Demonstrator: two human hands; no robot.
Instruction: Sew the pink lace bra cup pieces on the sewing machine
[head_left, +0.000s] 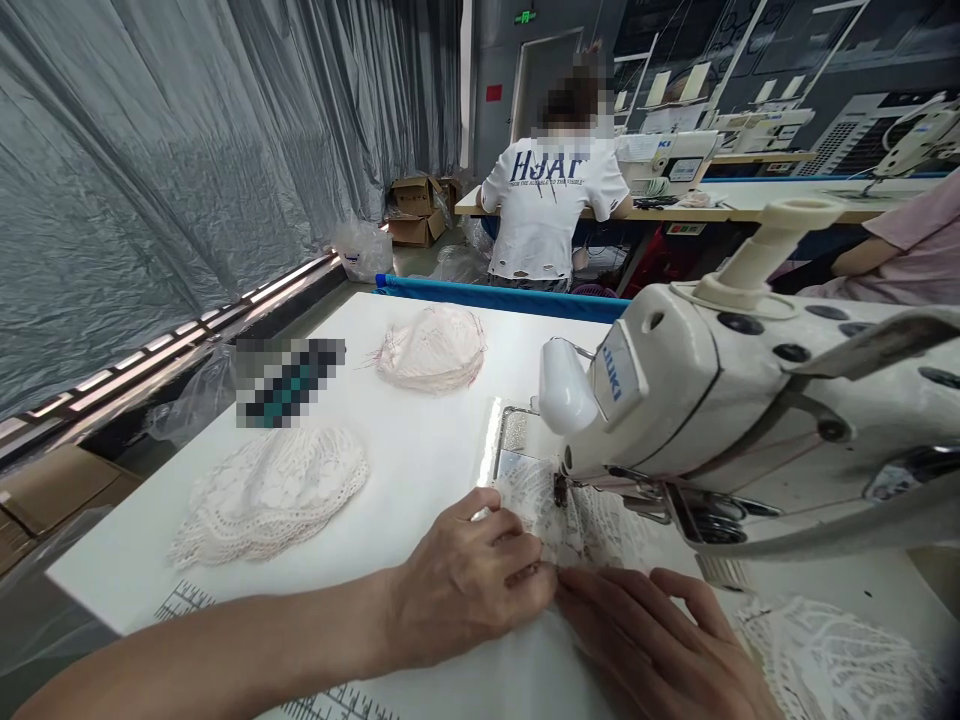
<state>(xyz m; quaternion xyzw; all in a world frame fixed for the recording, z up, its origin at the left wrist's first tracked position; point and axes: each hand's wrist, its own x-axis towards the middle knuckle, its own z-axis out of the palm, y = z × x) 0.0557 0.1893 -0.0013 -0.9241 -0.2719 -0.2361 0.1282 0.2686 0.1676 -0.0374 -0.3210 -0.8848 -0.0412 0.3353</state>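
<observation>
A white sewing machine (720, 400) stands on the white table (420, 470). A piece of pale lace (555, 520) lies under its needle foot. My left hand (465, 585) rests on the lace's near edge, fingers curled and pressed down on it. Just to the right, my right hand (652, 640) lies flat against the same lace, fingers stretched toward the left hand. The fingertips of both hands meet at the fabric in front of the needle.
Two heaps of lace pieces lie on the table, one at the near left (270, 495) and one farther back (435, 348). More lace (832, 650) sits at the lower right. A person in a white T-shirt (551, 205) works ahead. Plastic sheeting (187, 150) hangs left.
</observation>
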